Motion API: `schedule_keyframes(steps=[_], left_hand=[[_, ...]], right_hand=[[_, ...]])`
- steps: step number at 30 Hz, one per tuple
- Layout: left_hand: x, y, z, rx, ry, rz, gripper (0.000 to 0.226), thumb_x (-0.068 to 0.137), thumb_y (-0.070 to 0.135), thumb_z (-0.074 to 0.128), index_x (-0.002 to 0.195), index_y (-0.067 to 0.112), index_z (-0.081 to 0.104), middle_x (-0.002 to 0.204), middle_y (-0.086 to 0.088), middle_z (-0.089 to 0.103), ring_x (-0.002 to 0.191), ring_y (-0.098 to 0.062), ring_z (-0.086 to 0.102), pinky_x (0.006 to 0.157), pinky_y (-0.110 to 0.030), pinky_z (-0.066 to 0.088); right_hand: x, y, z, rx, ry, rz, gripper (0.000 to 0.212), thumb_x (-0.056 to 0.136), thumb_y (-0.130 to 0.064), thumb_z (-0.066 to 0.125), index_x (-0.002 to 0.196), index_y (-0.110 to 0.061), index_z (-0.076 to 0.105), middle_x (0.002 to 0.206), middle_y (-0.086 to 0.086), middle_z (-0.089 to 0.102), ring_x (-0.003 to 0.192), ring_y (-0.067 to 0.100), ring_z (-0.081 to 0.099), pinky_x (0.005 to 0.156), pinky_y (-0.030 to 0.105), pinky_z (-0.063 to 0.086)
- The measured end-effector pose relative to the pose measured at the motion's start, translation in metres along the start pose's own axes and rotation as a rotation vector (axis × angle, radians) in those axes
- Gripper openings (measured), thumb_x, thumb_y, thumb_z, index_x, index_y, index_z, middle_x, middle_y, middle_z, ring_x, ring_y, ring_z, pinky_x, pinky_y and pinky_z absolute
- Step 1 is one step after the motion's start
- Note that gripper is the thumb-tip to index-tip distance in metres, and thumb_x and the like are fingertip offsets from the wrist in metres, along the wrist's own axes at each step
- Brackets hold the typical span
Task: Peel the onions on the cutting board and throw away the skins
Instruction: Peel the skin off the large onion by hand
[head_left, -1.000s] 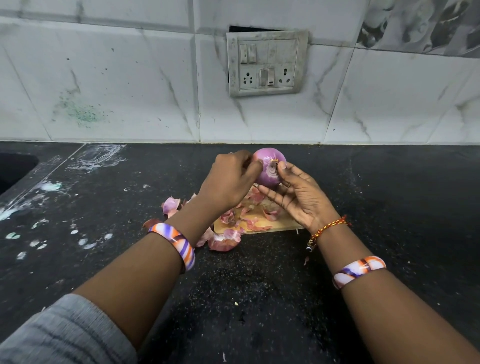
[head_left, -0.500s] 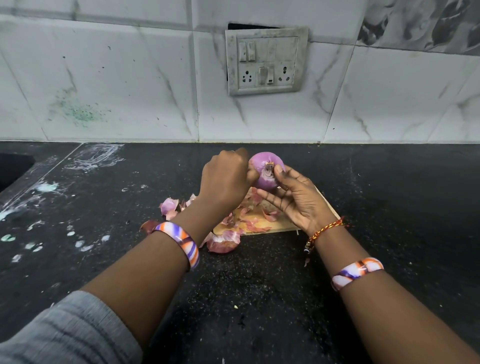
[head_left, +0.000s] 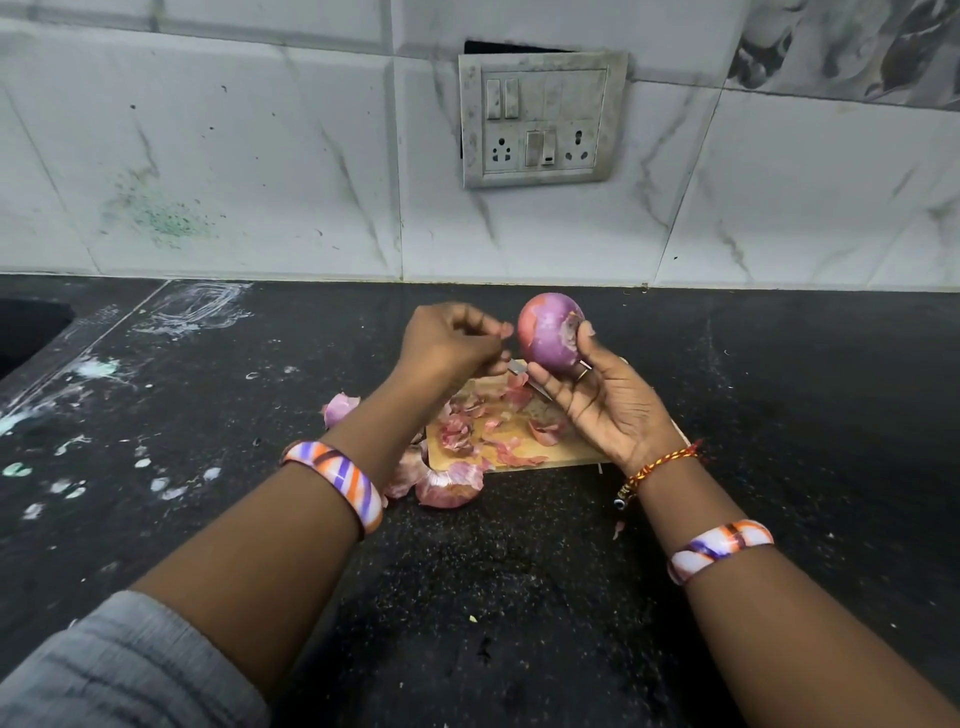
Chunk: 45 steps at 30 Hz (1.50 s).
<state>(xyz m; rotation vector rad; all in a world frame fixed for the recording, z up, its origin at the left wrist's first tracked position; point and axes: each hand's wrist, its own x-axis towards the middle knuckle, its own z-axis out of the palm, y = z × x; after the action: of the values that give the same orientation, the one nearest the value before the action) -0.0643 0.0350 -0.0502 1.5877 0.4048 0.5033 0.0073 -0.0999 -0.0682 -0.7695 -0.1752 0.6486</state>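
Right hand (head_left: 608, 400) cups red onion (head_left: 550, 332), thumb on its cut end, above cutting board (head_left: 571, 454). Left hand (head_left: 447, 348) curled, pinching skin scrap (head_left: 506, 329), gripping knife (head_left: 519, 370).

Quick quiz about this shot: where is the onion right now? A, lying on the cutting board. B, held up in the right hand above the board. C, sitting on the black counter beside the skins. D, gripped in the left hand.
B: the right hand holds the onion in its fingers, raised above the cutting board.
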Motion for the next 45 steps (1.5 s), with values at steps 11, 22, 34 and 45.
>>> schedule_keyframes(steps=[11, 22, 34, 45], left_hand=[[0.0, -0.001, 0.01, 0.335, 0.08, 0.307, 0.02, 0.073, 0.011, 0.075, 0.091, 0.004, 0.073, 0.078, -0.009, 0.071, 0.06, -0.005, 0.063, 0.067, -0.023, 0.055], [-0.005, -0.01, 0.028, 0.67, 0.219, 0.61, 0.009, 0.086, 0.006, 0.046, 0.087, -0.002, 0.051, 0.085, -0.02, 0.056, 0.075, -0.035, 0.051, 0.06, -0.034, 0.032], [0.014, 0.009, -0.003, 0.683, 0.303, 0.271, 0.023, 0.095, 0.017, 0.043, 0.097, -0.004, 0.049, 0.099, -0.026, 0.06, 0.09, -0.038, 0.058, 0.065, -0.034, 0.038], [0.001, 0.008, -0.01, 0.401, 0.004, 0.307, 0.028, 0.076, -0.011, 0.046, 0.076, 0.009, 0.065, 0.057, 0.01, 0.061, 0.045, 0.001, 0.054, 0.048, -0.01, 0.042]], right_hand=[[0.003, 0.003, 0.001, 0.019, 0.029, -0.023, 0.02, 0.089, -0.008, 0.055, 0.102, 0.007, 0.054, 0.096, 0.023, 0.062, 0.071, 0.027, 0.071, 0.066, 0.04, 0.058], [0.003, 0.004, 0.0, 0.003, -0.055, 0.005, 0.026, 0.079, -0.014, 0.059, 0.097, 0.004, 0.058, 0.081, 0.016, 0.071, 0.075, 0.022, 0.071, 0.078, 0.039, 0.055], [-0.012, -0.007, 0.002, -0.376, -0.167, 0.109, 0.017, 0.087, -0.013, 0.052, 0.102, -0.016, 0.058, 0.097, 0.014, 0.057, 0.059, 0.018, 0.065, 0.052, 0.021, 0.056], [-0.007, 0.004, -0.005, -0.327, -0.236, 0.135, 0.082, 0.043, -0.037, 0.089, 0.114, -0.014, 0.054, 0.085, 0.009, 0.069, 0.063, 0.019, 0.067, 0.052, 0.026, 0.055]])
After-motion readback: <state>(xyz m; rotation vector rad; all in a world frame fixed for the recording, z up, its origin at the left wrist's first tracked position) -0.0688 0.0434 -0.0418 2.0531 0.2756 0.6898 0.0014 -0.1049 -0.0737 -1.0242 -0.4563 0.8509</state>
